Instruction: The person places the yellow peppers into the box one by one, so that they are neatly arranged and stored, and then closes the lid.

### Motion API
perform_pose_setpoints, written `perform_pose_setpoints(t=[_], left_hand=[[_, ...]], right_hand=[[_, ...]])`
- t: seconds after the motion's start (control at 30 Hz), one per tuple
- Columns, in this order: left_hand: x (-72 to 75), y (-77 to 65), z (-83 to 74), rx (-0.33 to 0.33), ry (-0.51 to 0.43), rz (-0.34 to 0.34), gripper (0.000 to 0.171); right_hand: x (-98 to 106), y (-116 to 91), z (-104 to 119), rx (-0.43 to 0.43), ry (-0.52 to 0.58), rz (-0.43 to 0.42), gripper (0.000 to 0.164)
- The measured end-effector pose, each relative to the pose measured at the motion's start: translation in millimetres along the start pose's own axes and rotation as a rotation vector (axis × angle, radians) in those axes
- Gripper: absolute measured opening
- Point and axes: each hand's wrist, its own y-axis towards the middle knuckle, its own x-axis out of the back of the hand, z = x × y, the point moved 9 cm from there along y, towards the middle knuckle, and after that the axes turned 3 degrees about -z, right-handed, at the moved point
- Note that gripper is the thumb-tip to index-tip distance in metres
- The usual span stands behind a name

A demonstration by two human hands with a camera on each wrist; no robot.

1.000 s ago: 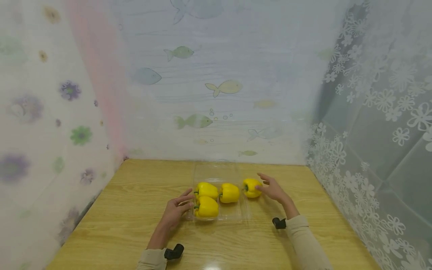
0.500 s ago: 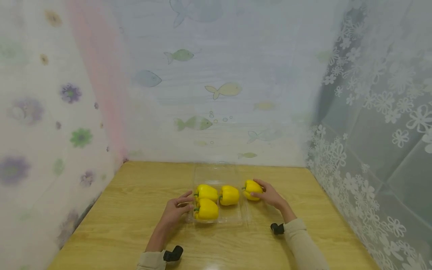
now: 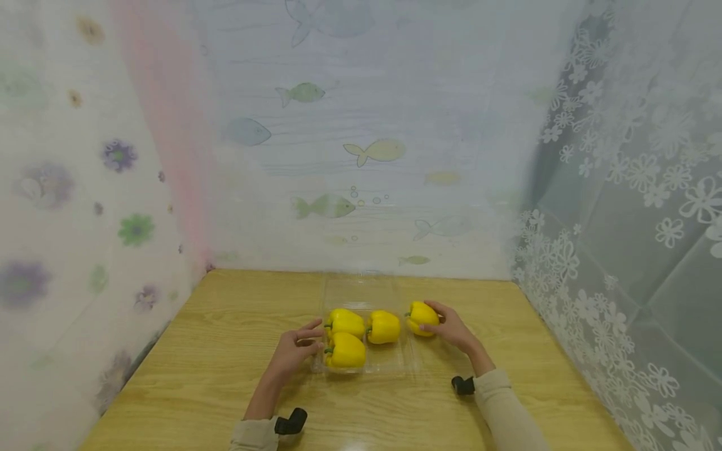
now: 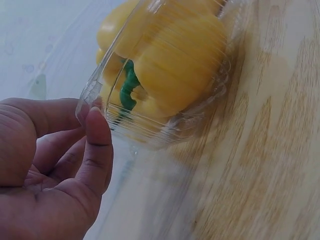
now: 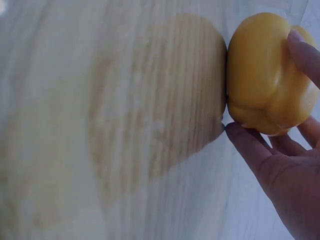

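Observation:
A clear plastic clamshell box (image 3: pixel 386 363) lies on the table with its lid laid back. Inside it are three yellow bell peppers, two at the left, one behind the other (image 3: pixel 346 351), and one at the right (image 3: pixel 385 327). My left hand (image 3: pixel 290 354) pinches the box's left rim between thumb and fingers; a pepper's green stem (image 4: pixel 129 85) shows through the plastic there. Just right of the box, my right hand (image 3: pixel 455 330) grips another yellow bell pepper (image 3: pixel 420 316). In the right wrist view, thumb and fingers surround this pepper (image 5: pixel 265 65), which rests on the tabletop.
The wood-grain table (image 3: pixel 225 313) reaches back to a curtain with printed fish (image 3: pixel 366 150). A flowered curtain (image 3: pixel 135 228) hangs along the left, and a lacy one (image 3: pixel 648 169) along the right. A black wrist camera (image 3: pixel 291 421) sits at the left cuff.
My right hand's raised fingers have come down around the right-hand pepper, which has tilted slightly. My left hand has stayed at the box's rim.

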Motion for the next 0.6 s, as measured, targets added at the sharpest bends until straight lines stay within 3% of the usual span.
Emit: perform_pose_setpoints(t=[0.6], left_hand=[[-0.9, 0.6, 0.4, 0.0, -0.015, -0.01, 0.033]], right_hand=[[-0.9, -3.8, 1.5, -0.003, 0.027, -0.008, 0.074]])
